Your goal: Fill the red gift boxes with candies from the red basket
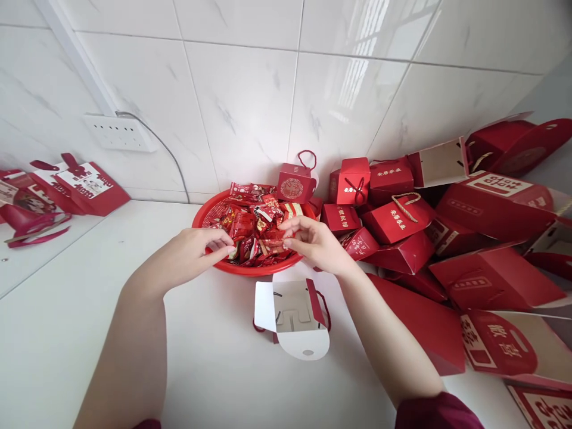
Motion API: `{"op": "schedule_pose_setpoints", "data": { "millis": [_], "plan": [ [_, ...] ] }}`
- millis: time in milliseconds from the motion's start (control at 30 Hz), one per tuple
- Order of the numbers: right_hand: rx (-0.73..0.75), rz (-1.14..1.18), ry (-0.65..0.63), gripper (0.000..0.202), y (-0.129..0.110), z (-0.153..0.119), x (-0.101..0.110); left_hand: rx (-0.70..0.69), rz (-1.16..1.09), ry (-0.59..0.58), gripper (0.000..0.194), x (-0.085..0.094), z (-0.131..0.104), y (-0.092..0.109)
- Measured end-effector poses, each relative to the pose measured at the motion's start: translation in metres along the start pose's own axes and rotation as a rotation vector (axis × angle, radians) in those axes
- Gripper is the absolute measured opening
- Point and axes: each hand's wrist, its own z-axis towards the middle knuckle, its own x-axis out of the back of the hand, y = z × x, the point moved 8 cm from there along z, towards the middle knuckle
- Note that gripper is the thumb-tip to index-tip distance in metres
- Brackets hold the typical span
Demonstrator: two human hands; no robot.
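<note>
A round red plastic basket (257, 270) against the wall holds many wrapped candies (264, 221), mostly red. Over its left front part is my left hand (203, 250), thumb and fingertips close together at a wrapper; what they hold, if anything, is too small to tell. My right hand (310, 241) reaches over the basket's right side, fingers bent and tips near the candies, its grip unclear. In front of the basket an open small box (292, 307) stands with its flaps spread, its pale inside showing and red cord at its sides.
A small red box (295, 183) with a cord loop stands at the basket's back right. Many red gift boxes (397, 220) are piled along the right. Red bags (84, 187) lie at the far left. A power strip (120, 133) with a cable is on the tiled wall.
</note>
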Motion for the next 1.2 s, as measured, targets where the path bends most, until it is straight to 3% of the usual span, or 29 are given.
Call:
{"op": "schedule_pose_setpoints", "data": {
  "millis": [133, 333, 467, 600, 733, 800, 900, 1000, 1067, 1100, 1200],
  "plan": [
    [-0.083, 0.026, -0.206, 0.011, -0.024, -0.038, -0.006, 0.018, 0.006, -0.002, 0.035, 0.001, -0.001, -0.002],
    [0.023, -0.367, -0.294, 0.018, -0.056, -0.076, -0.018, 0.038, -0.013, -0.007, 0.033, -0.001, 0.001, -0.007],
    [0.033, -0.589, -0.411, 0.016, -0.049, -0.089, -0.031, 0.011, 0.005, -0.010, 0.033, -0.002, 0.002, -0.002],
    [-0.059, -0.726, -0.352, 0.020, -0.037, -0.090, -0.020, -0.028, 0.047, 0.008, 0.031, -0.004, 0.002, 0.015],
    [-0.169, -0.698, -0.292, 0.017, -0.028, -0.090, -0.008, -0.050, 0.118, 0.081, 0.029, 0.000, 0.000, 0.022],
    [-0.193, -0.655, -0.288, 0.019, -0.026, -0.091, -0.005, 0.025, 0.133, 0.174, 0.029, 0.009, 0.000, 0.006],
    [-0.185, -0.590, -0.293, 0.021, -0.026, -0.091, -0.003, 0.177, 0.081, 0.343, 0.028, 0.028, 0.003, -0.035],
    [-0.174, -0.575, -0.290, 0.022, -0.026, -0.091, 0.000, 0.237, -0.033, 0.472, 0.039, 0.041, 0.026, -0.070],
    [-0.183, -0.580, -0.283, 0.022, -0.024, -0.091, 0.002, 0.262, -0.066, 0.417, 0.045, 0.037, 0.056, -0.085],
    [-0.191, -0.584, -0.277, 0.023, -0.023, -0.091, 0.004, 0.304, -0.062, 0.326, 0.046, 0.030, 0.074, -0.092],
    [-0.217, -0.606, -0.261, 0.023, -0.021, -0.093, 0.008, 0.377, -0.078, 0.094, 0.027, 0.005, 0.121, -0.102]
  ]
}}
